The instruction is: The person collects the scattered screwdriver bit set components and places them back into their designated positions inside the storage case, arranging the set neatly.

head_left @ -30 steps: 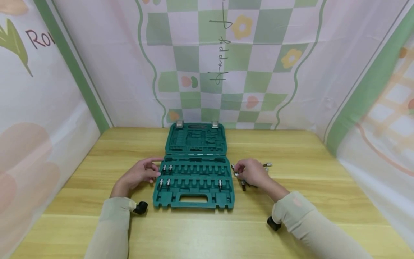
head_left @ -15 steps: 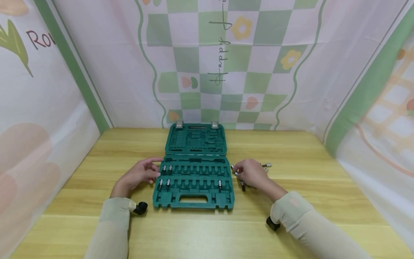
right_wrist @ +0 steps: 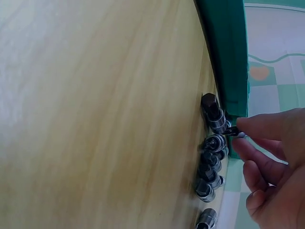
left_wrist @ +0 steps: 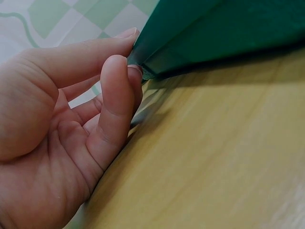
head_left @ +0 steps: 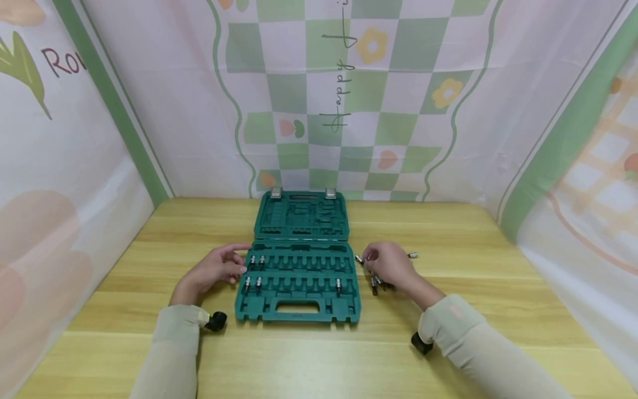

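A green tool case [head_left: 256, 306] lies open on the table, its lid folded back toward the wall. Several bit sockets [head_left: 247, 285] with silver bases and dark tips stand in its slots, mostly at the left. My left hand [head_left: 213, 269] rests at the case's left side, fingertips touching its edge with relaxed fingers. On the other side my right hand [head_left: 392, 266] pinches a small bit socket [right_wrist: 232, 131] between thumb and forefinger, just above a loose group of bit sockets [right_wrist: 208, 167]. The hand partly hides that group in the head view.
The wooden table [head_left: 299, 363] reaches back to a patterned cloth wall [head_left: 326, 88]. Cloth also hangs at both sides. One loose bit socket [head_left: 413, 255] lies behind the right hand. Black wrist cameras [head_left: 216, 321] sit at both cuffs.
My right hand has shifted slightly up from the loose bit sockets, uncovering more of them below it. The left hand and the case stay where they were.
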Demonstrator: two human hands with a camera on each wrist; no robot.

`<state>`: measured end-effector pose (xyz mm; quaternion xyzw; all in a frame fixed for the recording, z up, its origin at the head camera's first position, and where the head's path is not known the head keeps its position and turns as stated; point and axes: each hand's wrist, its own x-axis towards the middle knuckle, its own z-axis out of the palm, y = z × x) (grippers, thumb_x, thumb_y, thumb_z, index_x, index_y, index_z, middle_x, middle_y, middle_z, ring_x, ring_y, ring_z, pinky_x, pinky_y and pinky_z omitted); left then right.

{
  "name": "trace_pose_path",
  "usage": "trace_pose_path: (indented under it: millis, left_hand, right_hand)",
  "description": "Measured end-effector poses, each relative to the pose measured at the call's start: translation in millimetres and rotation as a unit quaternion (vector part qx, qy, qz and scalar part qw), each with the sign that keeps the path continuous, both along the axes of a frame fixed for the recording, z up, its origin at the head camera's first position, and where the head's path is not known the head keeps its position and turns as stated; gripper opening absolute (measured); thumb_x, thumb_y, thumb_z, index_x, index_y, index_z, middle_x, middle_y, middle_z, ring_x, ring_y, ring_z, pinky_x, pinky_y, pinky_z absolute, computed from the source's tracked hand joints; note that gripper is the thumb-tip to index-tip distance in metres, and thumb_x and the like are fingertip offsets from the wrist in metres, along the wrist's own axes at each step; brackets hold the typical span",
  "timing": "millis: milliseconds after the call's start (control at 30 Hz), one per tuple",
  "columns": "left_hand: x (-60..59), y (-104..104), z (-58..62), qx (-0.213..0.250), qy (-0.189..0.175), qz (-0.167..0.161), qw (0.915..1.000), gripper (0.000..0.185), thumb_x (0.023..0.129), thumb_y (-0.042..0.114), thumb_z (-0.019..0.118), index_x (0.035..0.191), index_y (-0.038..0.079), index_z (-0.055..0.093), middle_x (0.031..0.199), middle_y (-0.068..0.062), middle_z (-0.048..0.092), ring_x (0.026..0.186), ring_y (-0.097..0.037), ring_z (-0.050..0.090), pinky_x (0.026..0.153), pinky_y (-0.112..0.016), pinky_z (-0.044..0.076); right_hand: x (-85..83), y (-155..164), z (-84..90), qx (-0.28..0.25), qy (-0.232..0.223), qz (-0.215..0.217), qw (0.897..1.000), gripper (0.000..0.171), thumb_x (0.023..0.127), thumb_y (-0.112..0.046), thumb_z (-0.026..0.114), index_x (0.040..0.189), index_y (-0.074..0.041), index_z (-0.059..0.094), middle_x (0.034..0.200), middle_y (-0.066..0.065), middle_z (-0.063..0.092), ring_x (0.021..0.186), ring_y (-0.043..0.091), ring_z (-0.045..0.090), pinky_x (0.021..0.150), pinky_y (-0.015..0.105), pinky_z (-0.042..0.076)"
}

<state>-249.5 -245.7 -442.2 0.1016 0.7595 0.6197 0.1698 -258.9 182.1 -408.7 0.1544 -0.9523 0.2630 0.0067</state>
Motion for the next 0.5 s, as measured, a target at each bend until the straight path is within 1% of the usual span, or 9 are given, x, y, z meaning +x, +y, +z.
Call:
trace_pose_path:
  millis: [200, 400, 500]
  left_hand:
    - [-0.5, -0.7, -1.6, -0.002, 0.001, -0.003, 1.0, 0.059, 0.092, 0.003, 0.065, 0.146, 0.008, 0.042, 0.101, -0.016, 0.055, 0.077, -0.024, 0.058, 0.065, -0.032, 0.055]
    - [-0.8, -1.0, -2.2, 0.0, 0.001, -0.003, 1.0, 0.059, 0.092, 0.002, 0.065, 0.146, 0.008, 0.042, 0.101, -0.016, 0.055, 0.076, -0.024, 0.057, 0.065, -0.032, 0.055]
    - [-0.8, -0.9, -2.1, -0.001, 0.0, -0.002, 1.0, 0.059, 0.092, 0.002, 0.065, 0.146, 0.008, 0.043, 0.101, -0.016, 0.055, 0.077, -0.024, 0.058, 0.065, -0.032, 0.055]
  right_hand:
    - [-2.1, -0.8, -1.7, -0.03, 0.008, -0.015, 0.999, 0.005, 0.089, -0.01, 0.07, 0.094, -0.009, 0.071, 0.085, 0.0, 0.066, 0.078, 0.018, 0.061, 0.069, 0.039, 0.052]
    - [-2.7, -4.6, -0.4, -0.056, 0.015, -0.024, 0.998, 0.007, 0.088, -0.011, 0.071, 0.094, -0.008, 0.071, 0.086, 0.001, 0.067, 0.079, 0.019, 0.062, 0.071, 0.04, 0.053]
    - [-3.0, -7.2, 0.6, -0.077, 0.01, -0.03, 0.997, 0.008, 0.088, -0.011, 0.072, 0.095, -0.007, 0.071, 0.086, 0.001, 0.068, 0.079, 0.019, 0.062, 0.071, 0.039, 0.053]
